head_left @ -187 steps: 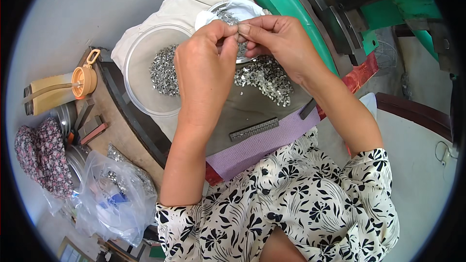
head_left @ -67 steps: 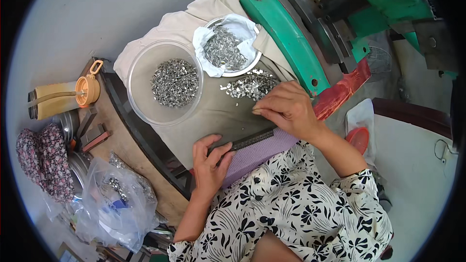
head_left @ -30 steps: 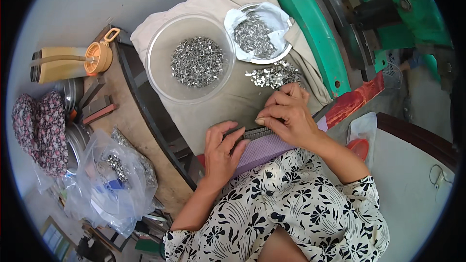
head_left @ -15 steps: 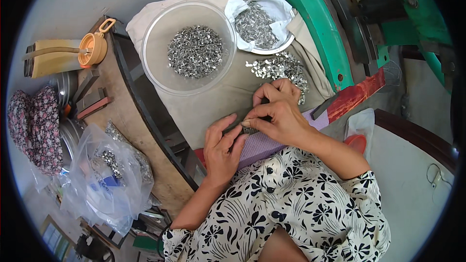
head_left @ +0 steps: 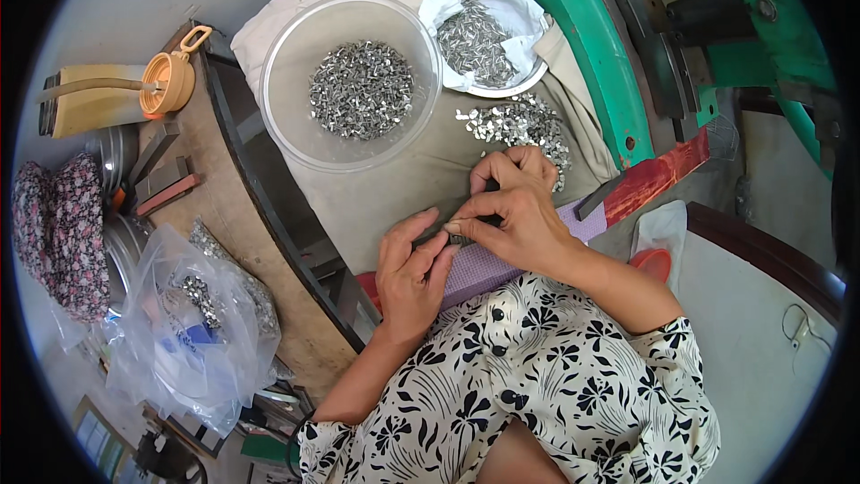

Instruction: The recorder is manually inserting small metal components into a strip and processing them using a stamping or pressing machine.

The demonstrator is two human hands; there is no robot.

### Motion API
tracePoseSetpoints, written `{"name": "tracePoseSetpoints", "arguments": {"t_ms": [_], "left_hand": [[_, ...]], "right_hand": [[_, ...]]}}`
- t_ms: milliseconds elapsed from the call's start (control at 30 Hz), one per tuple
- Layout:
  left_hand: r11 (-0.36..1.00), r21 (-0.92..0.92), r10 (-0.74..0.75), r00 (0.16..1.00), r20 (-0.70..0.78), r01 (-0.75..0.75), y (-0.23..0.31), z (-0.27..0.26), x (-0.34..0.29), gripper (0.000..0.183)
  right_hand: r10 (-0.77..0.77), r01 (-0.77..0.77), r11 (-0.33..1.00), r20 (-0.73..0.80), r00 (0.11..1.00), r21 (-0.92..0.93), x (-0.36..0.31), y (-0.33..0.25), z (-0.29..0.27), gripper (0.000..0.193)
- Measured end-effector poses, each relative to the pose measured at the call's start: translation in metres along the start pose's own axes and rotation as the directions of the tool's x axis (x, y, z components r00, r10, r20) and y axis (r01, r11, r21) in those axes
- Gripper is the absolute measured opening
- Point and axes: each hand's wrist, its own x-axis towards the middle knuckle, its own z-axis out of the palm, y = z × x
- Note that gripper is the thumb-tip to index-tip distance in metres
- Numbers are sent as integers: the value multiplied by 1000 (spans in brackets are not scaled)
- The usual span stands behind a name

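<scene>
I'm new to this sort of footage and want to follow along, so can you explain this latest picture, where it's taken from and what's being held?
There's no robot here, just a person's bare left hand and right hand. A wide fisheye camera on the person's head looks down at them, so straight edges bend near the rim. On a beige cloth stand a clear, round plastic tub and a round, silver metal bowl with a white lining, both holding small metal pieces. Beyond the right hand lies a loose pile of flat, shiny metal chips. A purple textured mat lies nearest the body; a green metal machine stands at the right. The fingers of both hands meet at a dark, narrow metal bar, mostly hidden. I can't tell whether they pinch anything smaller.
</scene>
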Motion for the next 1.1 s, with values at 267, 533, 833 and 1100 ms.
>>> {"name": "tracePoseSetpoints", "arguments": {"t_ms": [267, 533, 833, 1100], "left_hand": [[1000, 22, 11, 1000, 1, -11, -1, 1, -2, 26], [1000, 15, 22, 1000, -2, -22, -2, 2, -2, 26], [1000, 25, 18, 1000, 18, -18, -2, 1, -3, 26], [1000, 21, 0, 1000, 7, 0, -1, 1, -2, 25]], "right_hand": [[4, -5, 999, -33, 999, -52, -4, -3, 1, 17], [6, -6, 1000, 2, 1000, -21, -5, -2, -1, 15], [-7, 5, 997, -24, 1000, -74, -4, -3, -1, 17], [-3, 2, 999, -27, 1000, -51, -4, 0, -1, 17]]}}
